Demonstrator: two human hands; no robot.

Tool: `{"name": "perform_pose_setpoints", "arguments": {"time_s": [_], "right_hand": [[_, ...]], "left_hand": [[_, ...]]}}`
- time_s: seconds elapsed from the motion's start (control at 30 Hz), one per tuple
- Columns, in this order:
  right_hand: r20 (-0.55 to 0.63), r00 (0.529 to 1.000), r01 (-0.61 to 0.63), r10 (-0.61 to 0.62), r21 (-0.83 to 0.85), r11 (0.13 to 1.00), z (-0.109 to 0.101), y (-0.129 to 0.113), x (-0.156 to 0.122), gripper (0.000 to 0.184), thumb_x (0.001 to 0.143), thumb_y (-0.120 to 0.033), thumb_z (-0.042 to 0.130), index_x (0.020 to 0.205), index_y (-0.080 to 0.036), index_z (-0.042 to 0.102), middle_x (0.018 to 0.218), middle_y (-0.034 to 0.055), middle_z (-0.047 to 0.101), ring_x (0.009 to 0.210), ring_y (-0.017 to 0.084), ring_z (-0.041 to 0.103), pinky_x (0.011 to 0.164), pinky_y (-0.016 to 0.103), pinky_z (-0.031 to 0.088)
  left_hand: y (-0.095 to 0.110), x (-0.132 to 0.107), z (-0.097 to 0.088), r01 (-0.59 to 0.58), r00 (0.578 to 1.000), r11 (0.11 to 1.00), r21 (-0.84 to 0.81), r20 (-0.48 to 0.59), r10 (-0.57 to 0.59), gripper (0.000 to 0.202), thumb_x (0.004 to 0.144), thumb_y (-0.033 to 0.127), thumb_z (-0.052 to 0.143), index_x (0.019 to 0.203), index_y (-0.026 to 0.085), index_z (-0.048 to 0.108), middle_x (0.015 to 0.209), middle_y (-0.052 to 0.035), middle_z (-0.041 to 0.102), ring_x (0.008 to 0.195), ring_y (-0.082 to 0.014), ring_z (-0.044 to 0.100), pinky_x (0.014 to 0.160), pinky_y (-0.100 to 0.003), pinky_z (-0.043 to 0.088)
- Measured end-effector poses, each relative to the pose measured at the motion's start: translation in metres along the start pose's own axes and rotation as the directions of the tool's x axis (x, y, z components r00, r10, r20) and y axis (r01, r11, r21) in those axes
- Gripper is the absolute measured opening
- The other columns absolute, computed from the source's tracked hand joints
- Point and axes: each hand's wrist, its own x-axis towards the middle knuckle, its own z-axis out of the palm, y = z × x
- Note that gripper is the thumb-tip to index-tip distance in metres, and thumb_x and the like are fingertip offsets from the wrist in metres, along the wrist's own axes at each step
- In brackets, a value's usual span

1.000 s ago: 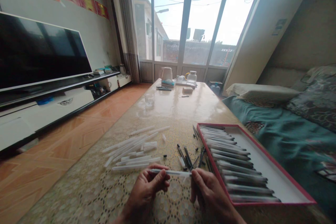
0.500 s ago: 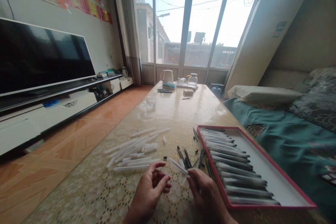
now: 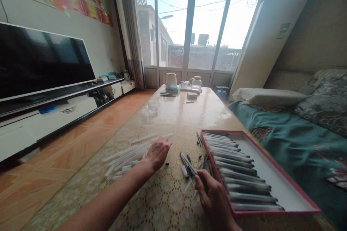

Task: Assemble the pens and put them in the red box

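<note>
My left hand (image 3: pixel 159 151) reaches out over the near ends of a loose pile of white pen barrels (image 3: pixel 123 151), back of the hand up. Its fingers point down and are mostly hidden, so what they touch does not show. My right hand (image 3: pixel 211 191) is closed around a slim, clear pen (image 3: pixel 190 165), tilted up and to the left. Just beyond it lie black pen parts (image 3: pixel 205 160) and a white cap-like piece (image 3: pixel 184 170). A small black cap (image 3: pixel 167 164) rests between my hands.
On the right, a red-rimmed box (image 3: pixel 276 164) holds a row of several pens (image 3: pixel 238 173). Farther back on the patterned table (image 3: pixel 168 202) stand a glass (image 3: pixel 152 106), a small box (image 3: pixel 192 95), a kettle (image 3: pixel 170 79) and a glass jug (image 3: pixel 196 82). A sofa (image 3: pixel 284 137) flanks the table.
My left hand has moved forward and left, from beside my right hand to the white barrels. My right hand keeps its grip, and the pen's upper end now looks dark.
</note>
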Motion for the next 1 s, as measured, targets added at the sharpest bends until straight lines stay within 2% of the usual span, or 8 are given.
{"name": "perform_pose_setpoints", "arguments": {"time_s": [0.2,0.33,0.4,0.53,0.6,0.67,0.8,1.0], "right_hand": [[0.014,1.0,0.009,-0.008,-0.017,1.0,-0.002,0.002,0.002,0.032,0.092,-0.041,0.035,0.087,-0.018,0.057,0.074,0.0052,0.065,0.066,0.018,0.061,0.058,0.023,0.045],[0.042,0.999,0.021,-0.019,-0.034,0.999,-0.002,0.003,0.001,0.029,0.092,-0.038,0.035,0.09,-0.018,0.056,0.074,0.0059,0.064,0.065,0.018,0.061,0.058,0.023,0.044],[0.049,0.998,0.037,-0.035,-0.055,0.998,0.0,0.003,0.0,0.026,0.091,-0.035,0.036,0.096,-0.018,0.055,0.071,0.0054,0.064,0.061,0.018,0.06,0.055,0.023,0.043],[0.082,0.991,0.121,-0.109,-0.164,0.979,-0.001,-0.003,-0.004,0.016,0.085,-0.024,0.038,0.086,-0.02,0.054,0.061,0.0009,0.057,0.052,0.015,0.054,0.05,0.023,0.036],[0.132,0.978,0.19,-0.162,-0.238,0.952,-0.004,-0.009,-0.005,0.013,0.081,-0.019,0.04,0.079,-0.02,0.053,0.059,-0.0005,0.054,0.051,0.014,0.052,0.05,0.023,0.033],[0.172,0.965,0.244,-0.199,-0.303,0.921,-0.008,-0.014,-0.006,0.011,0.078,-0.018,0.042,0.076,-0.02,0.053,0.06,-0.0007,0.054,0.051,0.013,0.051,0.05,0.022,0.031],[0.206,0.943,0.32,-0.259,-0.361,0.876,-0.011,-0.018,-0.008,0.009,0.075,-0.018,0.044,0.071,-0.02,0.051,0.059,-0.002,0.052,0.049,0.01,0.048,0.049,0.022,0.026],[0.18,0.935,0.354,-0.307,-0.393,0.849,-0.003,-0.012,-0.01,0.004,0.071,-0.018,0.045,0.068,-0.02,0.048,0.056,-0.0042,0.048,0.046,0.01,0.046,0.049,0.024,0.021]], "left_hand": [[-0.02,0.01,0.003,0.044,0.998,0.998,-0.055,-0.043,-0.046,0.022,0.065,0.003,0.056,0.052,0.02,0.055,0.064,-0.0034,0.057,0.082,-0.0215,0.053,0.081,-0.031,0.037],[-0.017,-0.002,0.0,0.133,0.976,0.975,-0.179,-0.145,-0.16,0.005,0.069,0.016,0.059,0.066,0.019,0.058,0.069,-0.0029,0.058,0.074,-0.0197,0.056,0.073,-0.032,0.042],[-0.012,-0.018,-0.001,0.194,0.957,0.944,-0.268,-0.161,-0.242,0.009,0.072,0.025,0.058,0.076,0.017,0.058,0.067,-0.0012,0.058,0.066,-0.0185,0.058,0.065,-0.031,0.045],[0.002,-0.065,0.002,0.303,0.919,0.831,-0.466,-0.087,-0.384,0.032,0.072,0.034,0.061,0.097,0.015,0.057,0.067,-0.0009,0.062,0.064,-0.0169,0.063,0.061,-0.029,0.05],[0.007,-0.087,0.005,0.412,0.846,0.573,-0.709,0.063,-0.53,0.032,0.065,0.033,0.072,0.088,0.014,0.061,0.071,-0.0036,0.066,0.066,-0.0147,0.064,0.067,-0.028,0.051],[0.007,-0.102,0.007,0.439,0.802,0.428,-0.79,0.13,-0.584,0.032,0.061,0.031,0.077,0.083,0.013,0.063,0.07,-0.0037,0.068,0.064,-0.0127,0.063,0.064,-0.024,0.051],[0.0,-0.112,0.012,0.388,0.806,0.378,-0.84,0.11,-0.582,0.027,0.061,0.03,0.078,0.077,0.014,0.062,0.061,0.0008,0.065,0.052,-0.0077,0.057,0.048,-0.017,0.044],[-0.004,-0.111,0.014,0.389,0.839,0.366,-0.845,0.161,-0.52,0.022,0.067,0.029,0.074,0.077,0.015,0.059,0.063,0.0005,0.065,0.053,-0.0076,0.057,0.05,-0.017,0.044]]}}
